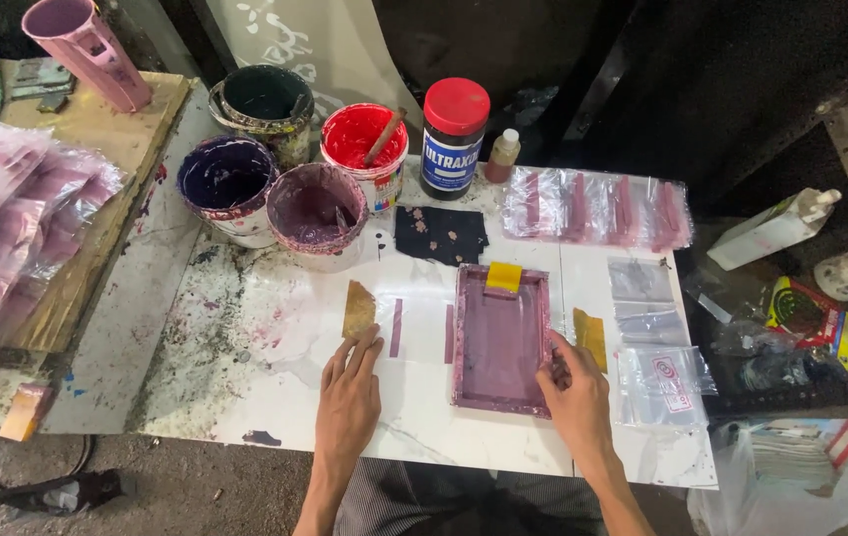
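A small purple-stained printing screen frame (499,335) with yellow tape at its top lies flat on the white table (245,397). My right hand (571,392) grips the frame's lower right edge. My left hand (350,392) rests flat on a clear plastic bag (414,328) with purple stripes, just left of the frame, fingers apart. A brown squeegee card (358,309) lies beyond my left fingertips.
Several paint buckets stand at the back: dark (263,104), red (364,149), two purple (227,184) (317,210). A red-lidded jar (454,124), small bottle (503,156), black cloth (440,234), printed bags (598,206), blank bags (654,367) on the right, bag pile (7,218) on the left.
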